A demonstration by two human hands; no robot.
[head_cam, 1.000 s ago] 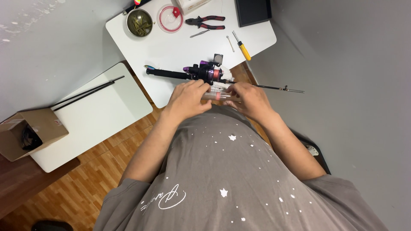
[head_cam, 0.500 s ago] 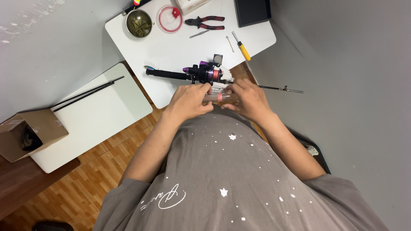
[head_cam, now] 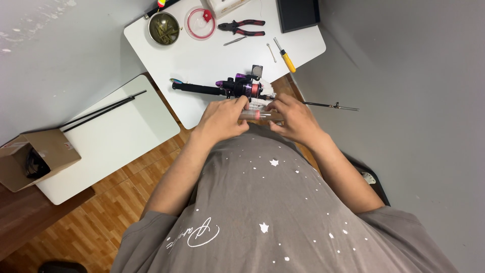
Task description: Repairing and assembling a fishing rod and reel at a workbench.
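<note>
A black fishing rod with a purple and black reel (head_cam: 241,88) lies across the near edge of the white table (head_cam: 212,55); its thin tip sticks out to the right past the edge. Just in front of it, my left hand (head_cam: 221,120) and my right hand (head_cam: 294,119) together hold a small clear tube (head_cam: 256,115) with a pink band in its middle, one hand at each end. The tube's ends are hidden under my fingers.
On the table lie red-handled pliers (head_cam: 241,27), a yellow-handled screwdriver (head_cam: 285,55), a round clear lid (head_cam: 200,23), a bowl of small bits (head_cam: 164,28) and a dark tablet (head_cam: 298,13). A lower white table (head_cam: 106,136) at left carries black rods (head_cam: 101,111) and a cardboard box (head_cam: 35,157).
Both hands stay on the small tube in front of the reel; the fingers have shifted only slightly.
</note>
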